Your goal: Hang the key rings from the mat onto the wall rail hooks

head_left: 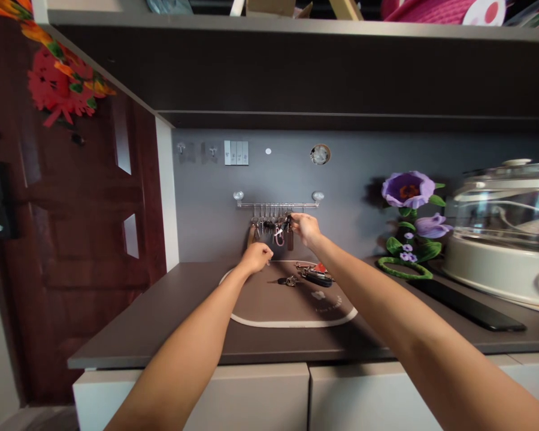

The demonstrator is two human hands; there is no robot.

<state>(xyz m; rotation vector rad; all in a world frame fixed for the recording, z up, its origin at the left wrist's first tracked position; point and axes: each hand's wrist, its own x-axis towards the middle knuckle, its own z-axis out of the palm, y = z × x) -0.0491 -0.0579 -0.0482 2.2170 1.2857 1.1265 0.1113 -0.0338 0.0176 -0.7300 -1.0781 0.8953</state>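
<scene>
A clear hook rail on the grey back wall carries several hanging bunches of keys. At its right end, my right hand pinches a bunch of keys close to a hook; a dark brown fob hangs just below. My left hand is lower and to the left, above the mat, its fingers curled; whether anything is in them is hidden. On the brown mat lie a small key ring with keys and a larger bunch with a black fob and something red.
To the right stand purple artificial flowers, a black phone lying flat, and a white appliance with a clear lid. A shelf overhangs the counter. A dark red door is at the left.
</scene>
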